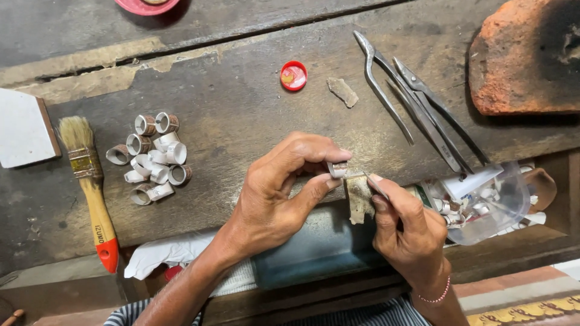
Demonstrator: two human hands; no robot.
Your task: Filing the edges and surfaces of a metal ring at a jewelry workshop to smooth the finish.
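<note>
- Silver-coloured ring (337, 169) sits pinched in our left hand (275, 199) grip, thumb under, fingers over.
- Our right hand (408, 226) grip is closed on a thin tool (373, 183), tip just right of the ring.
- The ring could spring loose onto the wooden surface (241, 108) if the tool pushes sideways.

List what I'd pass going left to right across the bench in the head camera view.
white block → paintbrush → pile of small metal rings → left hand pinching a ring → right hand holding a thin tool → tongs → brick
</note>
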